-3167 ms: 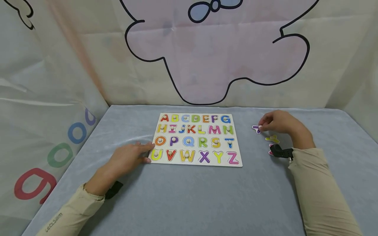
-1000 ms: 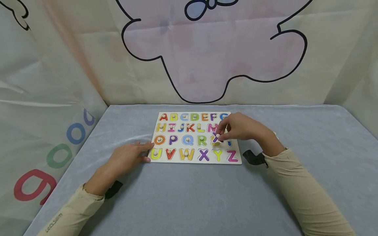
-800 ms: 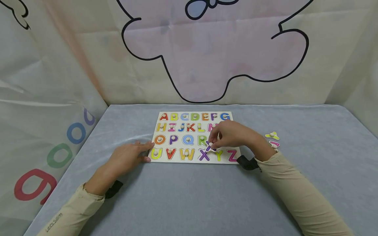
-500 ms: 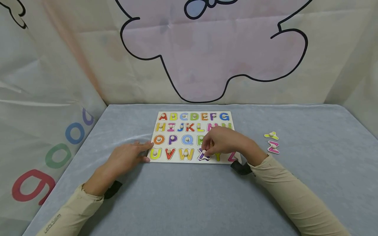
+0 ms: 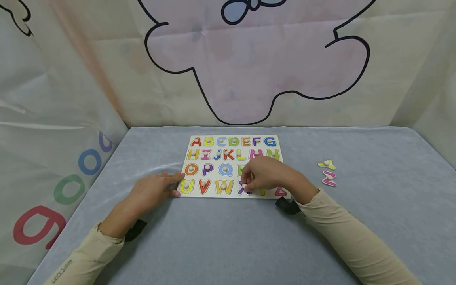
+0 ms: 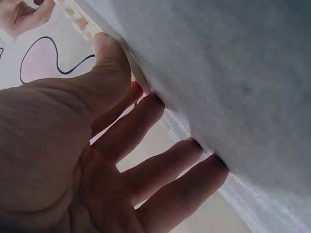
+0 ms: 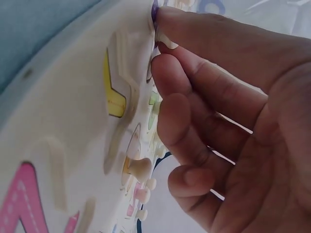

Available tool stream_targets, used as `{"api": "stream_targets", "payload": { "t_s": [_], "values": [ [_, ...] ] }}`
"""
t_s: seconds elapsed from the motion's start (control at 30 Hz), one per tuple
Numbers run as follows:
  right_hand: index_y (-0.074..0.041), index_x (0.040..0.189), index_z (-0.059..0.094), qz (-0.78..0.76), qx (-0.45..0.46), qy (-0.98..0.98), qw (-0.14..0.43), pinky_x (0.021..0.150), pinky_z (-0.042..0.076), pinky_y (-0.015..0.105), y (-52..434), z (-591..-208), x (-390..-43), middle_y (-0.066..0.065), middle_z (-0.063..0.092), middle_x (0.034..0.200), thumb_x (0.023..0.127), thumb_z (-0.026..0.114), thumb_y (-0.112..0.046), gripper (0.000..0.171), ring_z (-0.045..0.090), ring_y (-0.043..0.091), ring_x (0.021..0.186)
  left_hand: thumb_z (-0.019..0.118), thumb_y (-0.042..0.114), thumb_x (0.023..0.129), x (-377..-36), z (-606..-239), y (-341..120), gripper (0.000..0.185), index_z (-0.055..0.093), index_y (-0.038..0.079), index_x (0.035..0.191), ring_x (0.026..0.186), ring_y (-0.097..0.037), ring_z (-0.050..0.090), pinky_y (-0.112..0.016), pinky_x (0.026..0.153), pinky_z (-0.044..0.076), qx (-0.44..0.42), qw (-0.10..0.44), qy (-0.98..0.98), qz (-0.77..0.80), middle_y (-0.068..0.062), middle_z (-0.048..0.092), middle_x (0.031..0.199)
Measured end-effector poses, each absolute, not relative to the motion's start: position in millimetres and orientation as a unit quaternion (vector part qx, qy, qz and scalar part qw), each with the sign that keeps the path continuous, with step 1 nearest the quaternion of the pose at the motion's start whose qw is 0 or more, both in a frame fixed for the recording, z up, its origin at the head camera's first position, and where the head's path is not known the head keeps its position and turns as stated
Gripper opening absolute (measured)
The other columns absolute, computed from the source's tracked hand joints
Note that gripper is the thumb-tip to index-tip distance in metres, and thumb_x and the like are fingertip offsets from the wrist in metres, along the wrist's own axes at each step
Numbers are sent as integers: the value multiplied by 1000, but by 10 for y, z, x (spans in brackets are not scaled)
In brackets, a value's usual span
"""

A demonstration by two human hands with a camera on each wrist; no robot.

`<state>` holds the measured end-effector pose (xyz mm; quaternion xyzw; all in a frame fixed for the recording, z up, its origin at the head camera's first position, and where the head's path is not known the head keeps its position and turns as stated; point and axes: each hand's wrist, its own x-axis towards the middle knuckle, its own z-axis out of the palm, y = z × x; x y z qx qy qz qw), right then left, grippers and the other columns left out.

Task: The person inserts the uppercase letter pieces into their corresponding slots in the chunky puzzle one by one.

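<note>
Right hand [image 5: 265, 176] pinches the knob of the X piece [image 5: 245, 189], which sits at its slot in the near row of the board [image 5: 235, 168], directly under the fingertips. Left hand [image 5: 153, 190] lies flat, fingers extended, touching the board's near-left corner.

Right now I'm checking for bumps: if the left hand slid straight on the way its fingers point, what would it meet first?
The left hand already touches the puzzle board; its fingers would likely ride onto the yellow U first.
</note>
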<state>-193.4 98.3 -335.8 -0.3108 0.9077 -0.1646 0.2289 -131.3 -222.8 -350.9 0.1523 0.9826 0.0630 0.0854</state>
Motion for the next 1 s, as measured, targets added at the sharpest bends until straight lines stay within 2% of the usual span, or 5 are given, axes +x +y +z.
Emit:
{"api": "stream_targets", "payload": {
  "t_s": [0.23, 0.47, 0.63, 0.77, 1.0],
  "values": [
    [-26, 93, 77, -168, -295, 915, 220, 67, 45, 26, 1142, -3250, -2007, -10, 67, 81, 82, 81, -33, 14, 57, 9, 76, 78, 28, 84, -1308, -3501, -2237, 59, 59, 21, 140, 126, -43, 58, -56, 90, 51, 155, 86, 982, 64, -11, 62, 139],
    [-14, 107, 75, -201, -210, 939, 184, 68, 47, 29, 1763, -2973, -2213, 1, 69, 96, 86, 78, -29, 26, 58, 19, 85, 77, 30, 84, -1313, -3498, -2232, 59, 60, 21, 140, 126, -44, 58, -56, 90, 51, 155, 86, 982, 60, -11, 62, 138],
    [-16, 103, 75, -211, -176, 943, 186, 72, 49, 31, 2251, -2938, -2331, 0, 71, 100, 88, 76, -32, 22, 61, 20, 93, 77, 30, 84, -1313, -3504, -2244, 58, 60, 20, 139, 125, -44, 59, -57, 90, 51, 159, 81, 982, 62, -11, 62, 138],
    [-17, 96, 74, -200, -164, 945, 200, 73, 48, 31, 2630, -2996, -2386, -3, 71, 97, 88, 76, -35, 20, 62, 17, 92, 77, 29, 84, -1309, -3511, -2247, 58, 60, 20, 139, 125, -44, 59, -56, 89, 51, 161, 77, 982, 62, -11, 63, 138],
    [-15, 100, 74, -184, -159, 941, 235, 78, 46, 32, 3023, -3172, -2423, -4, 71, 93, 88, 76, -29, 19, 60, 14, 91, 77, 30, 84, -1308, -3526, -2243, 59, 59, 21, 140, 126, -43, 59, -57, 90, 51, 156, 80, 983, 61, -11, 63, 138]
  ]
}}
